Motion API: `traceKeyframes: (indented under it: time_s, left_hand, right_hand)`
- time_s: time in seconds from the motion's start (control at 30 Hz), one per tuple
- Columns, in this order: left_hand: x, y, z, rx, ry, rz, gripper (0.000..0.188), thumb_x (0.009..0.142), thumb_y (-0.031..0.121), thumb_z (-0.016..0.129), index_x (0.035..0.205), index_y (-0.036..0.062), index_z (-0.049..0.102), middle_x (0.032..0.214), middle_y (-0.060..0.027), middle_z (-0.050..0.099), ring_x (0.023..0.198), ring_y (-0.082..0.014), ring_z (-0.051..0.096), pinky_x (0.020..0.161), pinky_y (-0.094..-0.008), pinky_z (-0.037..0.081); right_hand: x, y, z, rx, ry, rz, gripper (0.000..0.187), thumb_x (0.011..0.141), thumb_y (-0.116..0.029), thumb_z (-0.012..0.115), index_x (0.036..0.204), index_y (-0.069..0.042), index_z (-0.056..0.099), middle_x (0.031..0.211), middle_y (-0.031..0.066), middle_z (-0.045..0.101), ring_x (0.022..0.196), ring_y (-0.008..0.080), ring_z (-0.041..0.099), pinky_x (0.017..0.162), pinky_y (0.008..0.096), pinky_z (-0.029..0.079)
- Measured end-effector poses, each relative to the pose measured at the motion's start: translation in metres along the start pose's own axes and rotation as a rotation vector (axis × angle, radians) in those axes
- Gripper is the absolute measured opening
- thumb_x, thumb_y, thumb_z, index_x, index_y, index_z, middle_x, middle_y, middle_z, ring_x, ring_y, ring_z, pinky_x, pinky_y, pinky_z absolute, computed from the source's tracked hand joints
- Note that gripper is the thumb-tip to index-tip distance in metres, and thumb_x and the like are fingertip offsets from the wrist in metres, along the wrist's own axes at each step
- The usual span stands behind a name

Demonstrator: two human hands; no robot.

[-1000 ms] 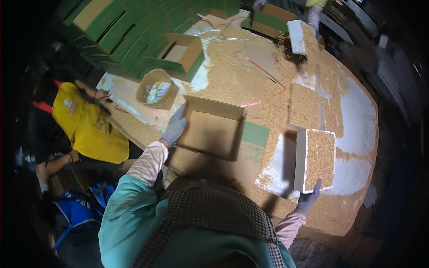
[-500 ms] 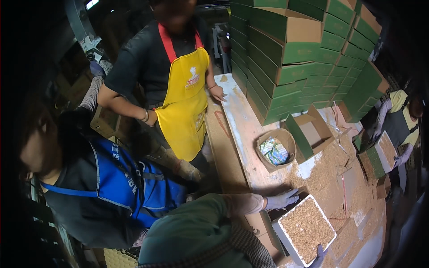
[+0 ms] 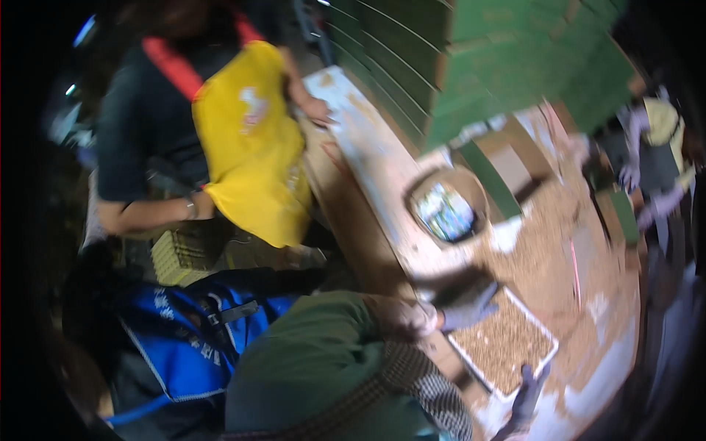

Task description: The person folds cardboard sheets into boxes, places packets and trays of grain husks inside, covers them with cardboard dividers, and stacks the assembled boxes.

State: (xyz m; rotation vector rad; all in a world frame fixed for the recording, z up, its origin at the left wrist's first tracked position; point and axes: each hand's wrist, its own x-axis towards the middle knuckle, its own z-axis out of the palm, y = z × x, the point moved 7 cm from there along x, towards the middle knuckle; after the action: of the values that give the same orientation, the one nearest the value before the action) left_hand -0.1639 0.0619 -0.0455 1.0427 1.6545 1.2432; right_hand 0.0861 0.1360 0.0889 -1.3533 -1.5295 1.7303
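A white foam box [image 3: 506, 339] filled with tan shavings, probably sawdust, sits at the table's near edge. My left hand [image 3: 468, 307], in a grey glove, lies along its upper left edge with the fingers stretched out. At the lower right corner is my right hand [image 3: 526, 391], also gloved, with a digit at the rim and the others along the outer wall. Motion smears both hands, so the exact finger contact is hard to see. What lies under the foam box is hidden.
Loose shavings [image 3: 540, 257] cover the table. Beyond stand a round container [image 3: 478, 198] with printed packets, an open carton [image 3: 531, 151] and stacked green cartons [image 3: 507, 81]. People in a yellow apron [image 3: 254, 154] and a blue apron [image 3: 176, 345] stand at left; another person [image 3: 654, 158] works at right.
The view has swung, blurring the scene. My left hand has come from a dark flap beside the foam box onto its edge. My right hand stays at the opposite corner.
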Motion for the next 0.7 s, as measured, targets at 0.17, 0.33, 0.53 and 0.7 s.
traceKeyframes:
  time_s: [0.17,0.33,0.53,0.7]
  left_hand:
    - [0.008,0.003,-0.026,0.126,-0.225,0.022,0.074,0.103,0.037,0.050,0.153,-0.0063,0.018,0.155,-0.0327,0.026,0.148,-0.0389,0.025,0.121,-0.0385,0.022]
    - [0.066,0.036,-0.182,0.482,0.193,0.225,0.017,0.087,0.028,0.071,0.087,0.0113,0.072,0.086,-0.0087,0.071,0.076,-0.0294,0.068,0.072,-0.0387,0.054]
    - [0.159,-0.078,-0.208,1.089,0.211,-0.212,0.042,0.083,0.047,0.068,0.105,0.0108,0.070,0.105,-0.0159,0.069,0.103,-0.0319,0.065,0.089,-0.0422,0.051]
    - [0.180,-0.157,-0.209,1.124,-0.002,-0.016,0.038,0.090,0.046,0.064,0.113,0.0169,0.070,0.108,-0.0086,0.070,0.106,-0.0244,0.065,0.091,-0.0423,0.051]
  right_hand:
    - [0.008,0.001,0.014,-0.192,-0.037,0.228,0.061,0.099,-0.011,0.060,0.151,-0.006,0.027,0.135,0.0056,0.049,0.119,0.0152,0.049,0.101,0.0289,0.041]
    - [0.024,0.048,-0.007,-0.330,-0.102,0.259,0.071,0.092,-0.012,0.071,0.148,-0.005,0.029,0.115,0.0079,0.065,0.094,0.0225,0.064,0.081,0.0358,0.052]
    - [0.065,0.084,-0.007,-1.471,-0.014,0.335,0.056,0.085,-0.035,0.071,0.123,0.001,0.049,0.094,0.0242,0.071,0.090,0.0434,0.069,0.080,0.0491,0.056]
    - [0.099,0.107,-0.003,-1.666,-0.273,0.140,0.058,0.087,-0.047,0.070,0.114,0.004,0.062,0.090,0.0224,0.072,0.084,0.0371,0.071,0.076,0.0463,0.056]
